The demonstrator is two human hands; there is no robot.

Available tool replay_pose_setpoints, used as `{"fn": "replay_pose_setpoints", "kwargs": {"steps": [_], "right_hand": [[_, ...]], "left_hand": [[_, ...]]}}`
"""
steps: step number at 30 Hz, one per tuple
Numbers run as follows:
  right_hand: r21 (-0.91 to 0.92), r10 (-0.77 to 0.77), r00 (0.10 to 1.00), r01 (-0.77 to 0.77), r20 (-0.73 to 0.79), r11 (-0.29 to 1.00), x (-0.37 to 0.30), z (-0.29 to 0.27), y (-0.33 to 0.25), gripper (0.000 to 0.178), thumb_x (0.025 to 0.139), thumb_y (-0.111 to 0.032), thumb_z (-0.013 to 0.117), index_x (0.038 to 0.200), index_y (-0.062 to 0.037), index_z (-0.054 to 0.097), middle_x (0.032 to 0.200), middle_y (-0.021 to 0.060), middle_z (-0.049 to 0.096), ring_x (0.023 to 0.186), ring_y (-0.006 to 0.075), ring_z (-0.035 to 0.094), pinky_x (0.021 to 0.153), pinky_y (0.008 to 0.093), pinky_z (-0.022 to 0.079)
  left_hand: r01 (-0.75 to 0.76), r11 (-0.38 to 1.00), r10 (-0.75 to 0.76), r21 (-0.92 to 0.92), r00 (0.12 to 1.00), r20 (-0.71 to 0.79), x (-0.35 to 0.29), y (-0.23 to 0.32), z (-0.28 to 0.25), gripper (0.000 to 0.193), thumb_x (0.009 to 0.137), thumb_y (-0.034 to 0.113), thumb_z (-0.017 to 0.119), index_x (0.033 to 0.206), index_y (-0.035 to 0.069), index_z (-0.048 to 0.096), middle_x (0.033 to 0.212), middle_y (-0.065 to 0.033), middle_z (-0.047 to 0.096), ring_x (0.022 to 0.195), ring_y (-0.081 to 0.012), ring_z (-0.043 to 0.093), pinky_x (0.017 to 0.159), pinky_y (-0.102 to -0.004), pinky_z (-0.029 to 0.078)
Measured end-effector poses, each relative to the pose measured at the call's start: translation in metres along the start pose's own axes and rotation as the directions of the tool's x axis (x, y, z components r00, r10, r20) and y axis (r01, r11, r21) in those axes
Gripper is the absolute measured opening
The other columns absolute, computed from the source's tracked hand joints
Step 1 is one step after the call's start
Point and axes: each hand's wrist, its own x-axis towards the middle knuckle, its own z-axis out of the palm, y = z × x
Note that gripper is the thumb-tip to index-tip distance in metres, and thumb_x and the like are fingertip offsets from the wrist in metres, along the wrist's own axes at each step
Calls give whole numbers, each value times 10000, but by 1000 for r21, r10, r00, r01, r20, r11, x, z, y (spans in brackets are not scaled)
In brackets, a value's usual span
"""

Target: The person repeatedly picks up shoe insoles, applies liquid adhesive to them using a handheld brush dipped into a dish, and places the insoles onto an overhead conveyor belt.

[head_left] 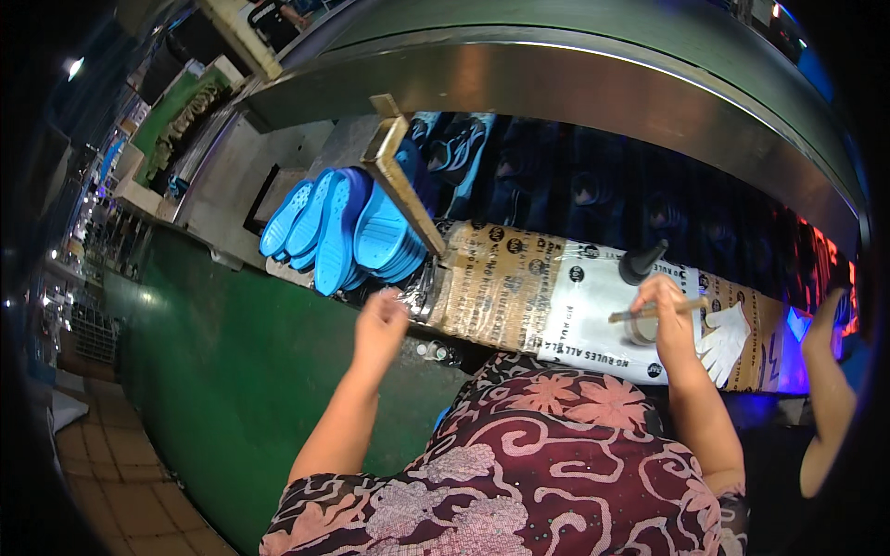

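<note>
My right hand (661, 301) is closed round a thin brush with a wooden handle (688, 306), held level over the bench. Directly below it stands a small round pot (642, 330), partly hidden by the hand. A black tapered bottle (642, 263) stands just beyond the pot, on a white printed sheet (584, 306). My left hand (380, 320) hovers off the bench's near edge, its fingers blurred, beside stacked blue shoe soles (385, 233). More blue soles (336, 227) lean in a row to the left of that stack.
A white glove (726, 341) lies right of the sheet. Brown printed tape (496, 278) covers the bench. An upright wooden frame (394, 171) stands by the soles. Shoe parts (459, 153) sit under the metal-edged conveyor (519, 79). Another person's arm (823, 389) is at the right.
</note>
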Motion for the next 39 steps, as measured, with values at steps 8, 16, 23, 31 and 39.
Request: {"fn": "replay_pose_setpoints", "kwargs": {"steps": [8, 16, 23, 31, 39], "right_hand": [[-173, 14, 892, 73, 452, 982, 90, 132, -48, 307, 943, -170, 479, 1229, -80, 542, 963, 109, 600, 873, 208, 589, 809, 314, 467], [-366, 219, 783, 12, 582, 931, 125, 288, -36, 694, 889, -361, 531, 1381, 56, 274, 1180, 268, 544, 1047, 369, 561, 921, 411, 434], [-163, 625, 692, -613, 362, 773, 142, 364, -7, 869, 869, -410, 526, 1390, 131, 90, 974, 269, 595, 573, 229, 634, 511, 340, 514], [-351, 694, 683, -607, 229, 713, 153, 390, 39, 965, 811, -552, 522, 1457, -12, 50, 1282, 293, 462, 1119, 368, 532, 904, 381, 450], [-347, 660, 679, -565, 321, 749, 144, 373, 29, 1016, 787, -617, 529, 1414, 76, 129, 1334, 311, 406, 1216, 393, 459, 1016, 377, 362]], "left_hand": [[58, 997, -30, 41, 868, -496, 103, -56, -125, 603, 830, 295, 678, 1287, -29, 455, 1127, -189, 588, 1051, -242, 564, 867, -328, 453], [364, 926, -363, -96, 931, 35, 161, -98, -132, 823, 808, 467, 664, 1355, -65, 358, 1345, -231, 437, 1273, -276, 396, 1050, -357, 291], [360, 897, -329, -256, 931, 156, 193, -118, -124, 729, 889, 466, 557, 1326, -91, 390, 1339, -171, 459, 1247, -240, 412, 1046, -328, 286], [312, 893, -246, -323, 942, 230, 237, -109, -108, 772, 857, 485, 573, 1315, -110, 395, 1331, -181, 466, 1244, -241, 414, 1052, -323, 269], [343, 858, -244, -384, 927, 283, 189, -117, -109, 848, 820, 417, 645, 1397, -53, 241, 1395, -184, 372, 1279, -273, 375, 1063, -367, 268]]}}
